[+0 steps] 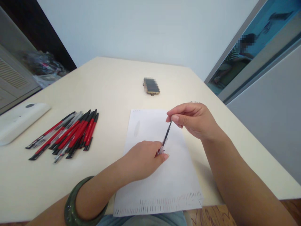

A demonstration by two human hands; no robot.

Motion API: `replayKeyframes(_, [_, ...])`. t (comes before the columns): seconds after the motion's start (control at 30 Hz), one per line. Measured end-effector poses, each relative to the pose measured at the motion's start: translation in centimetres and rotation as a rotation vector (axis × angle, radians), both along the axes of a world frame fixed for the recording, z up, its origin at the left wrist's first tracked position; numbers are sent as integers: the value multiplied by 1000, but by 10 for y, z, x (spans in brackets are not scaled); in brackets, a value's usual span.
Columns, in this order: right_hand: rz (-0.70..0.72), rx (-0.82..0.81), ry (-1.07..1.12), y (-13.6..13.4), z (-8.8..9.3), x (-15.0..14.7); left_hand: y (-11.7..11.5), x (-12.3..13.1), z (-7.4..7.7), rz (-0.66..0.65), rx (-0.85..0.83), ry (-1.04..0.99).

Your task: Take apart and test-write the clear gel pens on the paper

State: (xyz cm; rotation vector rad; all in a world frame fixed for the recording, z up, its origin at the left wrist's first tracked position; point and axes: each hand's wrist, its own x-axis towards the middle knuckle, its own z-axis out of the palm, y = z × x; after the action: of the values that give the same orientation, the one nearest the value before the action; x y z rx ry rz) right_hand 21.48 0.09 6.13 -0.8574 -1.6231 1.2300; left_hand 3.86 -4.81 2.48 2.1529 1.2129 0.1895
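Observation:
Above the sheet of paper, my left hand is closed around a clear pen barrel, most of which its fingers hide. A dark pen refill sticks up out of the barrel, tilted toward the upper right. My right hand pinches the refill's upper end between thumb and fingertips. Rows of short pen strokes run along the paper's near edge. To the left of my left hand, a heap of pens lies on the table, red and black with several clear ones.
A dark phone-like object, partly blurred out, lies farther back on the pale table. At the far left rests a white rounded device. Behind the table stands a wall. A person sits beyond an opening at the upper right.

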Motion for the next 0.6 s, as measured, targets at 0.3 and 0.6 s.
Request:
replayKeyframes(0.3, [148,-107,-47,2,-1,2,1,0,0,14,-33,1])
replayKeyframes(0.6, [132,-129,-208,19,-12,13,1,2,4,34,-66,-8])
